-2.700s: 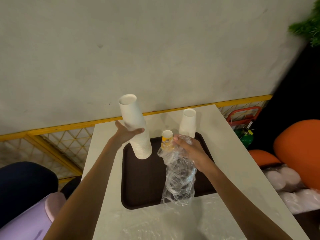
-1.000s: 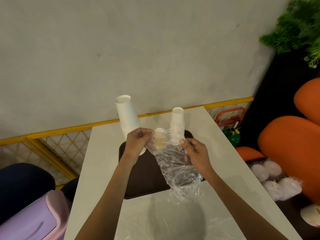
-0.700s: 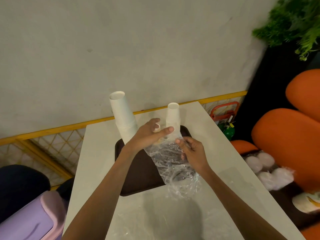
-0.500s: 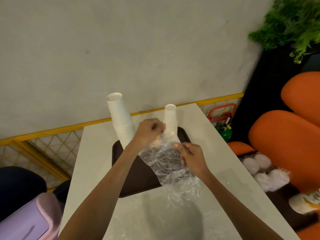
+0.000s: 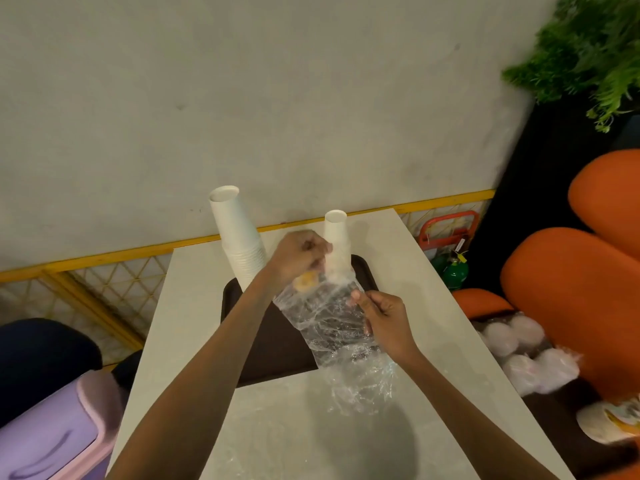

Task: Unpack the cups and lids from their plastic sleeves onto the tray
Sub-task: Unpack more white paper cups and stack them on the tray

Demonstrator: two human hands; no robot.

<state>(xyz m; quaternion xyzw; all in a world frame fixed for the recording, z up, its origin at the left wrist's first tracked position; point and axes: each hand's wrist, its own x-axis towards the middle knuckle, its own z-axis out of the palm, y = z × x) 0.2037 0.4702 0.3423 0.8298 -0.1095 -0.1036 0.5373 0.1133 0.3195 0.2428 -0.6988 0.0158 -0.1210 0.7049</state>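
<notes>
A crumpled clear plastic sleeve point(image 5: 332, 327) hangs over the dark brown tray point(image 5: 270, 344). My left hand point(image 5: 298, 256) grips its top end, where a small yellow-printed cup point(image 5: 306, 280) shows through the plastic. My right hand point(image 5: 382, 318) pinches the sleeve's right side lower down. Two stacks stand upside down at the tray's far end: a tall stack of white cups point(image 5: 239, 240) on the left and a thinner stack of white cups point(image 5: 336, 244) on the right, partly behind my left hand.
The tray lies on a pale table point(image 5: 363, 427) against a grey wall, with a yellow railing point(image 5: 104, 258) behind. Sleeved packs of white lids point(image 5: 523, 355) lie on the floor at right beside orange seats point(image 5: 571, 299). A purple bin point(image 5: 52, 431) stands lower left.
My left hand let go of the tall white stack, which now stands on the tray, and came over to grip the sleeve's top. The view shifted right.
</notes>
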